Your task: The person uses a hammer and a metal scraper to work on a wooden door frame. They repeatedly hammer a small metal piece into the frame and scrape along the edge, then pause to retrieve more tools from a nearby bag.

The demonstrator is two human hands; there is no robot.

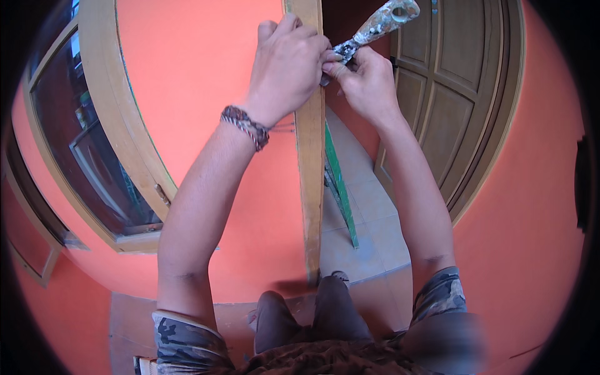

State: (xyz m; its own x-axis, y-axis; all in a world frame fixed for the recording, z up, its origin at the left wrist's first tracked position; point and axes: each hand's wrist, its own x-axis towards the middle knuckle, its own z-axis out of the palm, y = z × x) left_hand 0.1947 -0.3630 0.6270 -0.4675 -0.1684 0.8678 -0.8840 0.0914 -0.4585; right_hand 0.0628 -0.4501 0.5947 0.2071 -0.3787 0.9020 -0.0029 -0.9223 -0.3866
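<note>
A putty knife (385,20) with a paint-splattered handle and hole slants up to the right at the top. My right hand (370,84) is closed on it near its blade, thumb and fingers pinched together. Most of the blade is hidden by my hands. Beside it, against the upper part of a wooden door frame (308,181), my left hand (289,70) is closed with its fingers bent. Its fingertips touch or nearly touch the right hand's, and what they hold is hidden. A braided bracelet (244,127) circles my left wrist.
An orange wall (244,206) lies left of the frame, with a wood-framed window (94,144) beyond it. Brown panelled doors (437,87) stand at the right. Behind the frame a green paint-marked bar (339,187) leans above the tiled floor (375,234).
</note>
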